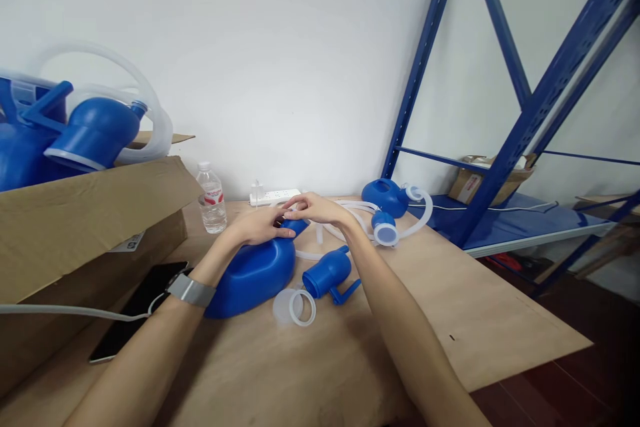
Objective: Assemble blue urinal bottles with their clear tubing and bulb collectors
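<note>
A blue plastic urinal bottle (260, 273) lies on the brown table, its neck tilted up and away to the right. My left hand (263, 225), with a grey watch band at the wrist, is wrapped round the neck. My right hand (317, 207) is at the mouth of the neck, fingers bent and pinched together; whatever is between them is hidden. In front of the bottle are a blue funnel cup (327, 272) with a handle, a clear round lid (287, 307) and a white ring (303, 308).
At the left, a cardboard box (110, 213) holds more blue bottles and tubing. A water bottle (213, 203), a power strip (277, 197) and a dark phone or tablet (135, 307) are nearby. Another bottle with hose (385, 195) lies back right, beside a blue shelf (520, 220).
</note>
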A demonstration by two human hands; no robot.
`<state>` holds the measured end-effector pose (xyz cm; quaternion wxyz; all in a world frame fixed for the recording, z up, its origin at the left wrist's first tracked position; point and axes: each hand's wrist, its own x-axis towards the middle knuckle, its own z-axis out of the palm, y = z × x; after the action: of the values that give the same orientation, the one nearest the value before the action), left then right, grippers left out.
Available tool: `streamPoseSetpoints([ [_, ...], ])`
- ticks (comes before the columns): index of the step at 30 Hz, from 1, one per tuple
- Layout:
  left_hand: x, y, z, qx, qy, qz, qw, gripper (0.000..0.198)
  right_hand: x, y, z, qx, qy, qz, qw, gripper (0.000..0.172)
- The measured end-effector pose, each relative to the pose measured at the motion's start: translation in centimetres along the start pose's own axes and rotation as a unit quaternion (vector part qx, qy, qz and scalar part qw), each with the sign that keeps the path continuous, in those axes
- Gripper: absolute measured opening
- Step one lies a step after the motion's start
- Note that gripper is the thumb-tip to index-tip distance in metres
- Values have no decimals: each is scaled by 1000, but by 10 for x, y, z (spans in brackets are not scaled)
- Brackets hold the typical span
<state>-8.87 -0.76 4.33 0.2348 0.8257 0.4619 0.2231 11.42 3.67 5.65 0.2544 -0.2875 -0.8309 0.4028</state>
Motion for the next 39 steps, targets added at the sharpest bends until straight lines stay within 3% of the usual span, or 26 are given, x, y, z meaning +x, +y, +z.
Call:
streamPoseSetpoints([
  [4,1,1,-2,15,-1,-10,1000,61,6,3,10,-53,114,33,992,33],
  [7,0,4,-2,59,10,0,998,56,10,3,17,-133,147,43,979,37],
  [11,-4,9,1,224,50,25,973,55,8,2,17,-165,104,36,980,47],
  [14,-7,11,1,346,59,43,935,65,4,4,14,-126,78,9,989,40],
  [17,-7,10,1,403,62,63,911,64,3,10,14,-59,75,3,995,36],
  [24,-3,7,-2,409,68,69,907,54,13,23,25,103,121,-3,987,28],
  [28,-5,7,-3,408,63,61,909,54,11,18,26,109,130,8,985,28],
  [35,-8,4,-5,421,60,59,903,60,-2,8,17,90,84,19,992,47],
  [39,-8,5,-2,421,57,18,905,57,1,14,18,31,107,-13,994,38],
])
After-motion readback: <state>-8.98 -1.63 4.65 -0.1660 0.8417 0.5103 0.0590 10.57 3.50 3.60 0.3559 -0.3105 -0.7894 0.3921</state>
